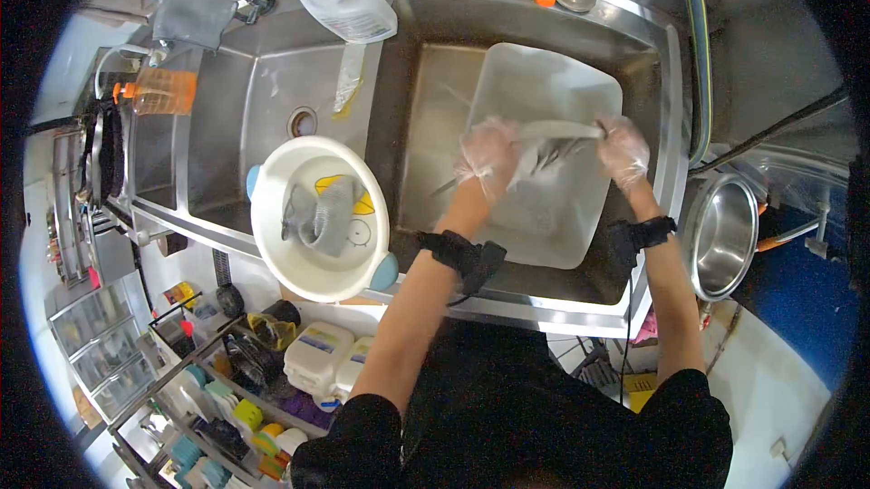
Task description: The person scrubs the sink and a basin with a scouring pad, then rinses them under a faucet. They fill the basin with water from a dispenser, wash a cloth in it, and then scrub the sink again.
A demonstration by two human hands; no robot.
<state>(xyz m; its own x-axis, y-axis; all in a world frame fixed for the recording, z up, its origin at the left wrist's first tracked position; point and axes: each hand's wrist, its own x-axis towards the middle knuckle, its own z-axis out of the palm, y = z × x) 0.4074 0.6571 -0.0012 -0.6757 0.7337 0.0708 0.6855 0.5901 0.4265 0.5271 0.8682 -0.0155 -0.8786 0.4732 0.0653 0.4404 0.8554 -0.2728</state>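
Both my hands wear clear plastic gloves and are over a translucent white plastic tub (553, 235) in the right sink basin. A long, pale grey strip (557, 130), blurred by motion, runs between them; I cannot make out its kind. My left hand (489, 161) is closed around its left end and smeared by movement. My right hand (623, 152) has its fingers closed on the right end. Below the strip, dark streaks (557, 155) show inside the tub. A thin grey line (444, 188) sticks out left of my left hand.
A white basin (263, 226) holding grey cloths (340, 208) sits at the left basin's front edge. Spray bottles (349, 13) stand along the back. An orange soap bottle (165, 92) is far left, a steel pot (727, 235) at right. A hose (698, 54) hangs behind.
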